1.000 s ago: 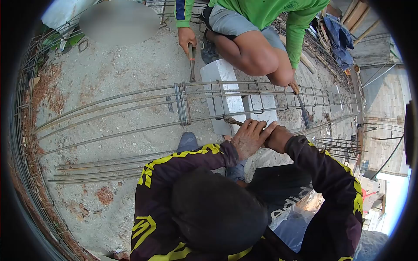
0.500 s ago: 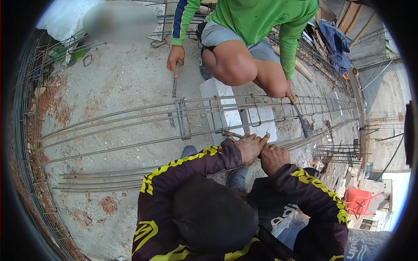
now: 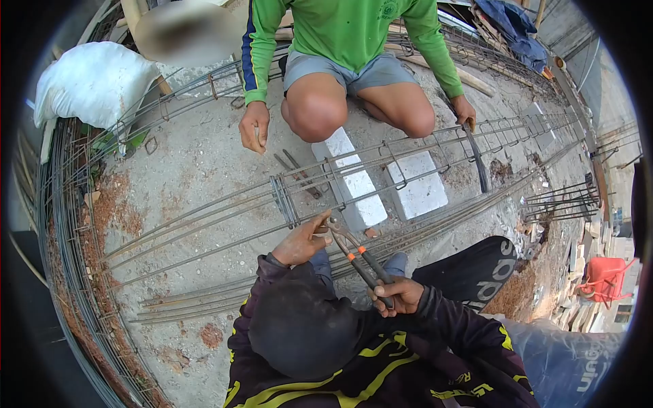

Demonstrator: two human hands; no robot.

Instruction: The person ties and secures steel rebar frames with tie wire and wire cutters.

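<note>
My right hand (image 3: 398, 297) is closed on the black handles of long pincers (image 3: 364, 257) with orange bands. Their metal jaws point up and left, beside the long steel bars of a rebar cage (image 3: 354, 199). My left hand (image 3: 304, 241) is next to the jaws, thumb and fingers apart, close to the cage's near bar and left of the jaws. Several rectangular stirrups are bunched (image 3: 284, 202) just above it. Across the cage, a co-worker in a green shirt (image 3: 350, 34) squats, one hand (image 3: 255, 127) hanging loose, the other gripping a bundle of dark wire (image 3: 476, 153).
Two white blocks (image 3: 418, 185) lie beneath the cage. A rusty two-handled tool (image 3: 299, 175) rests on the concrete. Loose rebar (image 3: 197, 306) runs along the near side, and more bars line the left edge. A white sack (image 3: 95, 85) and a red wheelbarrow (image 3: 605, 280) stand farther off.
My hands have parted: the left moved left along the cage, and the right now holds the pincers lower down. The co-worker has let go of the rusty tool. The view has shifted.
</note>
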